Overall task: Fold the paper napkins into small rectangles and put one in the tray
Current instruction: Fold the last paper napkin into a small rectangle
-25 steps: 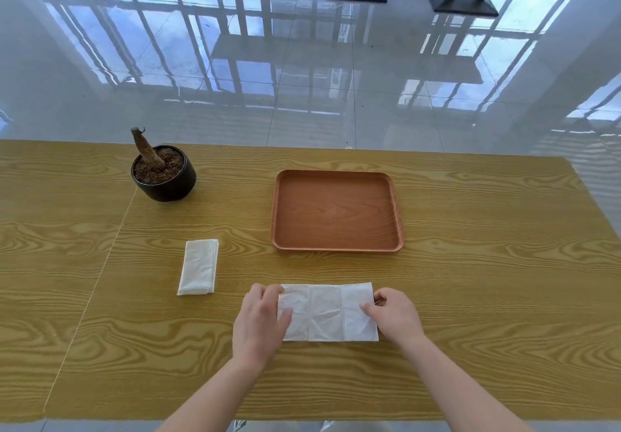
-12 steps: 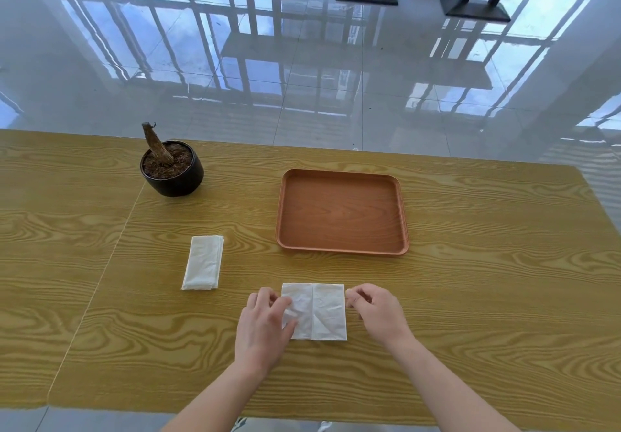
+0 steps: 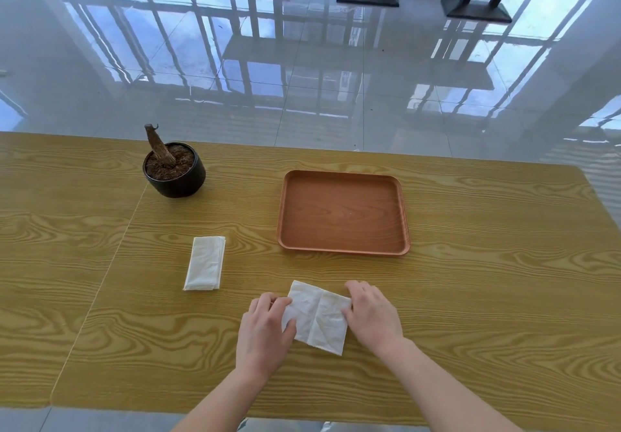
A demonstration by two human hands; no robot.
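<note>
So the tray (image 3: 342, 252) has nothing in it yet, one finished napkin (image 3: 205, 263) lies to its left, and left hand (image 3: 265, 334) and right hand (image 3: 373, 317) pinch a half-folded napkin (image 3: 319, 322) in front of it.

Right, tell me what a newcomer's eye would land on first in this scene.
First comes the white half-folded napkin at the near middle of the table, held at its edges by the left hand and the right hand. Behind it sits the empty orange-brown tray. To the left lies a finished folded napkin, with a black plant pot farther back.
</note>
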